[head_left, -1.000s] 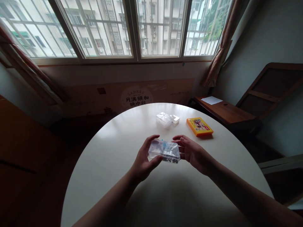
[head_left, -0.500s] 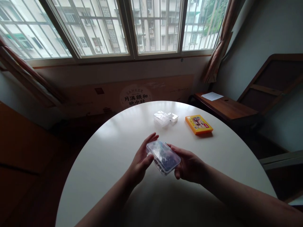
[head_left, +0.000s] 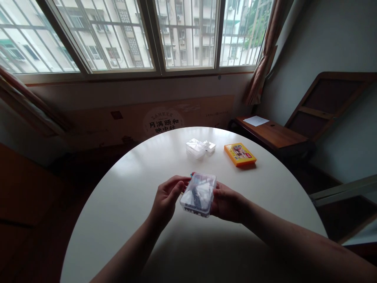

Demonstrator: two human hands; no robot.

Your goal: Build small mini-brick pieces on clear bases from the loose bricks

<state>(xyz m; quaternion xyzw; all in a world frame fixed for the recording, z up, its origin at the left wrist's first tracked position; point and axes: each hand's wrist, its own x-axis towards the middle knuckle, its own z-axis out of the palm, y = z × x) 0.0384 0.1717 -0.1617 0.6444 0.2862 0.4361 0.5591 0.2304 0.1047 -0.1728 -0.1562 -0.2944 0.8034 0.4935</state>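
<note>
A clear plastic box [head_left: 199, 194] with a closed lid is held above the table, tilted toward the camera. Dark and bluish contents show faintly through it; reflections hide what they are. My right hand [head_left: 228, 202] grips its right side, thumb on the near edge and fingers underneath. At the box's left edge, my left hand [head_left: 168, 196] has thumb and fingers closed against the side. A small teal bit shows near the left fingertips at the box's far corner.
On the white round table [head_left: 118, 220] stand a clear plastic box [head_left: 195, 147], a smaller clear box [head_left: 209, 146] touching it, and a yellow-orange box [head_left: 240, 154] to the right. Beyond the edge sits a wooden bench [head_left: 273, 131] with paper [head_left: 256, 120] on it.
The held box has turned so its near end points down and left. My left hand has gone from spread beside it to closed on its left edge. The view has shifted slightly right.
</note>
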